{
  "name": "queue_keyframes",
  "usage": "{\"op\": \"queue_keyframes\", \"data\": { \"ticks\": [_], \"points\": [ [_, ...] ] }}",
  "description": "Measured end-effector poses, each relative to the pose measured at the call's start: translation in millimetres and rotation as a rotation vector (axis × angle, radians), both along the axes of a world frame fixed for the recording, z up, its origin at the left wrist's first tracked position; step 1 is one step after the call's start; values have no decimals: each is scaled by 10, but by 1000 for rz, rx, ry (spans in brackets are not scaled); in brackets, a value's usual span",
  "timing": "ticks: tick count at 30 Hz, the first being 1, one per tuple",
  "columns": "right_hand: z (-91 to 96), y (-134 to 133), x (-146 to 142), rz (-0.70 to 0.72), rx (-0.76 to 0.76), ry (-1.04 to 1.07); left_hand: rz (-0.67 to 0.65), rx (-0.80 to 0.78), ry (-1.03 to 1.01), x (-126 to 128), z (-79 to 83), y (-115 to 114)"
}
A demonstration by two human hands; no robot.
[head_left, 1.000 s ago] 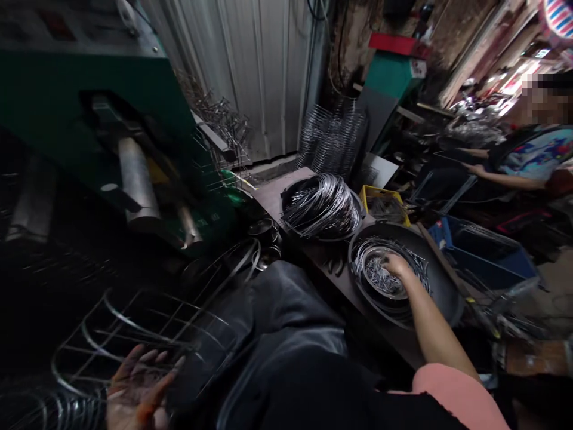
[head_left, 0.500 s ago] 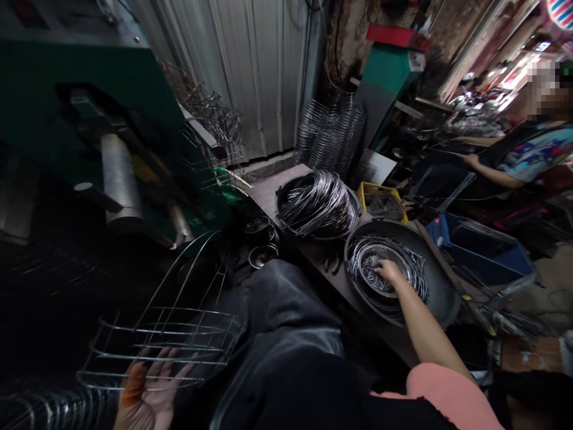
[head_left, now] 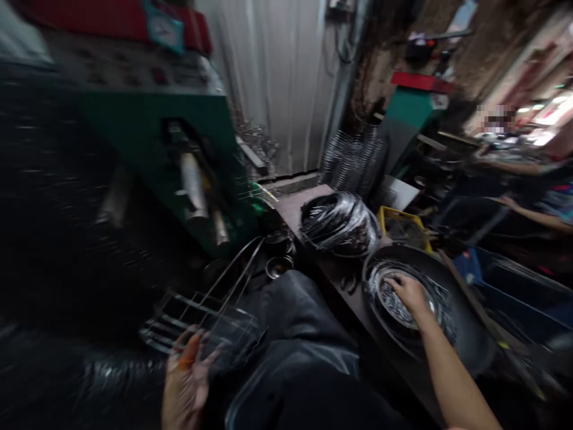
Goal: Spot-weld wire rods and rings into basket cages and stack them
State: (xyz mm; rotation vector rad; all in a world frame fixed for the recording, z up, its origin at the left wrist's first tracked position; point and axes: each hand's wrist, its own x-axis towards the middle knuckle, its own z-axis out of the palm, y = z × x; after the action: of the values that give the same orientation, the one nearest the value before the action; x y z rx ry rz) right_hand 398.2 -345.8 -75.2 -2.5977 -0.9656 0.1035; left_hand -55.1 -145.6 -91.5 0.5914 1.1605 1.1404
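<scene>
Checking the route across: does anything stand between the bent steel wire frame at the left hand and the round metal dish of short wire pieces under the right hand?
Yes. The person's dark-clothed leg lies between the wire frame and the dish, and the rim of the wide black pan around the dish crosses that line too.

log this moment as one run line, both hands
left hand: at welded wire frame | right hand: in short wire pieces | container: metal bowl
</scene>
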Motion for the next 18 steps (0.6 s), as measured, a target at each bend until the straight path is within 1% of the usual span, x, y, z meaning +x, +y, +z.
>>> {"op": "queue_keyframes", "data": {
  "ticks": [2, 3, 5, 8, 10, 12, 14, 16, 18],
  "points": [
    [126, 388, -262, 166, 234, 193, 30, 1, -83, 62, 14, -15],
    [186, 622, -427, 251, 290, 305, 40, 10, -101, 88, 17, -18],
    [296, 1122, -809, 420, 323, 471, 63, 23, -113, 118, 10, -24],
    [404, 1831, -1390, 665, 321, 582, 100, 41, -119, 119, -29, -45],
    [419, 2213, -1700, 759, 303, 667, 120, 46, -130, 98, -60, -63],
    [393, 2493, -1925, 803, 288, 769, 141, 43, -142, 71, -81, -71],
    [341, 2666, -2080, 817, 294, 876, 164, 41, -152, 47, -88, -67],
    [277, 2750, -2192, 796, 326, 989, 180, 39, -162, 36, -94, -57],
    [213, 2776, -2284, 744, 385, 1079, 185, 27, -170, 44, -110, -52]
  ]
}}
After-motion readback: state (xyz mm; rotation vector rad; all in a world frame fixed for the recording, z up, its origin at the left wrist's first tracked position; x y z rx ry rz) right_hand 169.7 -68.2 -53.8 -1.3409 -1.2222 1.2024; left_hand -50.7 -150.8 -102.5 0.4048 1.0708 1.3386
